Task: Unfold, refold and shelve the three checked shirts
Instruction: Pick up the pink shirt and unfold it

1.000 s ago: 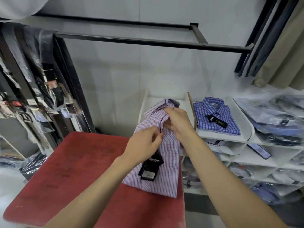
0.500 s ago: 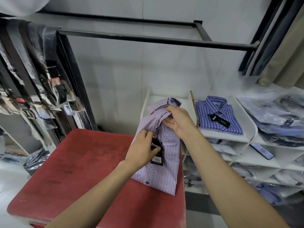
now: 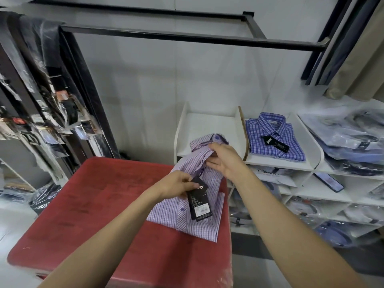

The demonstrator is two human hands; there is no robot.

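A folded purple checked shirt (image 3: 199, 196) lay on the right side of the red table (image 3: 93, 204), at the centre of the frame, its lower part flat on the red surface and its collar end raised off it toward the white shelf unit (image 3: 209, 125) behind. The right hand (image 3: 223, 159) had its grip closed on the bunched cloth just under the collar, thumb on top and fingers curled beneath, holding that end up. The left hand (image 3: 176, 183) pinched the top of a black hang tag (image 3: 198, 201) between thumb and fingertips; the tag hung down over the front of the shirt, its pale label facing the camera. Both forearms came in from the bottom edge of the frame.

To the right of centre, a blue checked shirt (image 3: 272, 138) sat folded flat in the second compartment on top of the shelf unit, collar away from the camera, with its own black tag (image 3: 275, 143) lying across the chest. The compartment to its left, directly behind the raised collar, held nothing visible. At the right edge, bagged shirts (image 3: 349, 138) were piled on the shelf top, and a dark phone (image 3: 328, 181) lay in a cubby below. A black rail (image 3: 187, 37) crossed the upper frame, and dark wrapped garments (image 3: 41, 84) hung at the upper left.
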